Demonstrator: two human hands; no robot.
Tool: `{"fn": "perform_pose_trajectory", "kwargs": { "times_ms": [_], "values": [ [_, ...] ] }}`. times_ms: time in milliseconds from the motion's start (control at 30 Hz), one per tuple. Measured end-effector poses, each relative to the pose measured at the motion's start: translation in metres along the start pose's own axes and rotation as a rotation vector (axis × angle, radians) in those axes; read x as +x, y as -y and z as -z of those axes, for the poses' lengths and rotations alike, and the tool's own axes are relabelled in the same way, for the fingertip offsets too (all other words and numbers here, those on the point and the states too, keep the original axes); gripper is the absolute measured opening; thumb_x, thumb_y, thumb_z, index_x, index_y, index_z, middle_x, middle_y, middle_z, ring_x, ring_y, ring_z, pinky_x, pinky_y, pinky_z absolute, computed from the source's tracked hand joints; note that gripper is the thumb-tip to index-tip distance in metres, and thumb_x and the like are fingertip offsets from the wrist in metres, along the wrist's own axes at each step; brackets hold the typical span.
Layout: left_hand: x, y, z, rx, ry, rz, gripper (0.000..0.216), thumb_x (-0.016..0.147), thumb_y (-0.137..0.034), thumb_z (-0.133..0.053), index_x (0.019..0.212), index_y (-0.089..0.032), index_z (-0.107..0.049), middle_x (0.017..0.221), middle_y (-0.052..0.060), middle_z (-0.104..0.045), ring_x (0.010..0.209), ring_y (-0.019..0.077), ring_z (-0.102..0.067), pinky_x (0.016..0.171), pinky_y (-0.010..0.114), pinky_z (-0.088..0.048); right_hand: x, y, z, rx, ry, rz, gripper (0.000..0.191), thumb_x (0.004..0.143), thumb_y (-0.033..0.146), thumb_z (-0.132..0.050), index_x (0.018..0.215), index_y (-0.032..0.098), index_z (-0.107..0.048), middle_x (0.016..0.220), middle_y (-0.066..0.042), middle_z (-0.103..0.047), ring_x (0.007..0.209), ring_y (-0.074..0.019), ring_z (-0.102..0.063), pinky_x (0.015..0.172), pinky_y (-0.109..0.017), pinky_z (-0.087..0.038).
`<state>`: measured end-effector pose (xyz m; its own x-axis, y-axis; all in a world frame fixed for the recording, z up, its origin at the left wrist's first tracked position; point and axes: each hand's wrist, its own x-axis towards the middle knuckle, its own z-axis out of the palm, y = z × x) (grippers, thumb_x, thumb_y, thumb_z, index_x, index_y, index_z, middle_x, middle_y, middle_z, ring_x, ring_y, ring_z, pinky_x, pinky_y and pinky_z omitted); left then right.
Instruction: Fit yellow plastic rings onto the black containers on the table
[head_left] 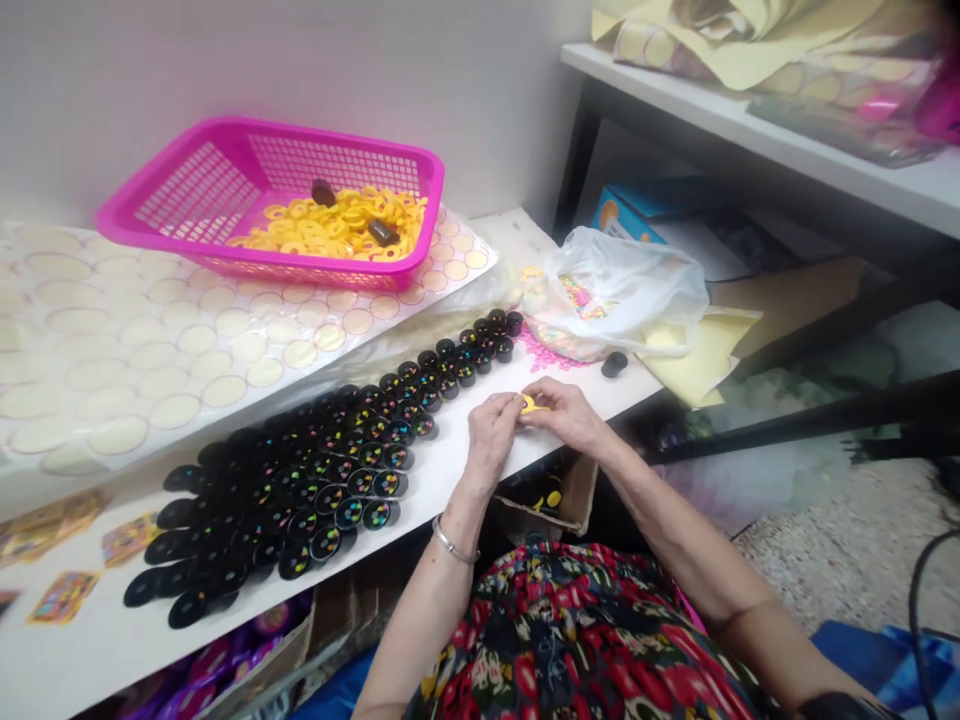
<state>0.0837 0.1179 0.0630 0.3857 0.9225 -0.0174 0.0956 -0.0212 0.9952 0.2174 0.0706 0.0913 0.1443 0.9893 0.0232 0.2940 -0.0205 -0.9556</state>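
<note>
My left hand [491, 435] and my right hand [568, 412] meet over the front edge of the white table, fingers closed on a small yellow plastic piece [531, 404]. The fingers cover part of it, so its full shape is hidden. To the left of my hands stand many small black cups [349, 512] in tight rows, several with bright coloured bits inside. One black cup [614, 364] sits apart, beyond my right hand. Small pink pieces [551, 355] lie scattered behind my hands.
A pink basket [270, 262] at the back holds yellow rings [322, 228] and two dark pieces. Sheets of round stickers [187, 345] lie beneath it. A white plastic bag [637, 285] with coloured bits rests at the right. Below the table edge is an open cardboard box [579, 495].
</note>
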Motion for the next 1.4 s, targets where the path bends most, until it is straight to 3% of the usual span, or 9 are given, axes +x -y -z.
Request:
{"fn": "perform_pose_trajectory", "kwargs": {
  "times_ms": [100, 200, 467, 667, 833, 933, 1067, 1300, 1400],
  "values": [
    [0.000, 0.000, 0.000, 0.037, 0.011, 0.003, 0.024, 0.077, -0.034, -0.055, 0.080, -0.016, -0.071, 0.082, 0.005, -0.067, 0.079, 0.0155, -0.059, 0.072, 0.025, -0.044, 0.002, -0.002, -0.003, 0.105, -0.048, -0.073, 0.032, 0.072, 0.044, -0.061, 0.086, 0.015, -0.062, 0.078, -0.002, -0.057, 0.068, -0.0123, -0.051, 0.062, -0.025, -0.040],
    [0.000, -0.001, 0.000, 0.034, 0.013, 0.018, 0.024, 0.076, -0.035, -0.056, 0.080, -0.016, -0.071, 0.081, 0.005, -0.066, 0.075, 0.0145, -0.058, 0.067, 0.023, -0.044, 0.004, -0.006, -0.010, 0.177, -0.104, -0.189, 0.040, 0.079, 0.052, -0.048, 0.073, 0.014, -0.061, 0.066, -0.001, -0.055, 0.055, -0.0104, -0.047, 0.052, -0.024, -0.038],
    [-0.006, -0.011, -0.013, -0.262, -0.108, 0.238, 0.022, 0.070, -0.033, -0.062, 0.075, -0.013, -0.069, 0.060, 0.000, -0.059, 0.049, 0.0064, -0.047, 0.046, 0.018, -0.035, 0.008, -0.014, -0.026, 0.070, -0.193, -0.242, 0.034, 0.079, 0.047, -0.049, 0.066, 0.017, -0.058, 0.065, -0.001, -0.053, 0.055, -0.0108, -0.045, 0.050, -0.024, -0.035],
    [-0.006, -0.011, -0.021, -0.376, -0.208, 0.346, 0.026, 0.063, -0.034, -0.069, 0.074, -0.011, -0.064, 0.052, -0.003, -0.054, 0.040, 0.0040, -0.042, 0.037, 0.016, -0.027, 0.009, -0.016, -0.029, 0.173, -0.211, -0.326, 0.030, 0.077, 0.042, -0.051, 0.061, 0.017, -0.053, 0.056, 0.002, -0.048, 0.051, -0.0097, -0.043, 0.047, -0.023, -0.033],
    [-0.006, -0.006, -0.018, -0.337, -0.189, 0.322, 0.026, 0.063, -0.036, -0.067, 0.070, -0.011, -0.062, 0.047, -0.004, -0.051, 0.038, 0.0045, -0.040, 0.037, 0.017, -0.027, 0.008, -0.010, -0.029, 0.302, -0.191, -0.398, 0.032, 0.075, 0.046, -0.054, 0.062, 0.017, -0.051, 0.049, 0.004, -0.048, 0.041, -0.0073, -0.040, 0.040, -0.021, -0.028],
    [-0.003, -0.006, -0.013, -0.281, -0.134, 0.319, 0.024, 0.063, -0.034, -0.066, 0.069, -0.011, -0.063, 0.045, -0.004, -0.050, 0.038, 0.0054, -0.039, 0.037, 0.018, -0.026, 0.002, -0.006, -0.021, 0.359, -0.083, -0.394, 0.035, 0.072, 0.050, -0.057, 0.072, 0.015, -0.055, 0.051, 0.004, -0.052, 0.040, -0.0068, -0.041, 0.038, -0.019, -0.030],
    [0.003, -0.011, -0.004, -0.116, -0.027, 0.258, 0.019, 0.064, -0.031, -0.060, 0.063, -0.012, -0.063, 0.042, -0.004, -0.049, 0.038, 0.0069, -0.039, 0.038, 0.020, -0.026, -0.005, -0.002, -0.010, 0.384, 0.065, -0.289, 0.036, 0.063, 0.040, -0.070, 0.084, 0.013, -0.058, 0.063, 0.001, -0.059, 0.045, -0.0057, -0.045, 0.042, -0.019, -0.036],
    [0.016, -0.015, 0.001, 0.187, -0.013, 0.145, 0.032, 0.061, -0.042, -0.063, 0.047, -0.014, -0.060, 0.040, -0.003, -0.046, 0.045, 0.0083, -0.040, 0.044, 0.021, -0.026, 0.000, 0.001, -0.011, 0.412, 0.038, -0.347, 0.027, 0.054, 0.027, -0.072, 0.074, 0.013, -0.061, 0.058, 0.004, -0.055, 0.042, -0.0048, -0.043, 0.039, -0.019, -0.033],
    [0.022, -0.008, -0.001, 0.153, -0.020, 0.168, 0.029, 0.058, -0.040, -0.066, 0.048, -0.014, -0.061, 0.041, -0.003, -0.049, 0.045, 0.0088, -0.042, 0.044, 0.021, -0.027, 0.001, 0.001, -0.016, 0.456, -0.021, -0.390, 0.024, 0.051, 0.023, -0.071, 0.069, 0.013, -0.060, 0.053, 0.004, -0.053, 0.041, -0.0054, -0.043, 0.039, -0.019, -0.033]
  ]
}}
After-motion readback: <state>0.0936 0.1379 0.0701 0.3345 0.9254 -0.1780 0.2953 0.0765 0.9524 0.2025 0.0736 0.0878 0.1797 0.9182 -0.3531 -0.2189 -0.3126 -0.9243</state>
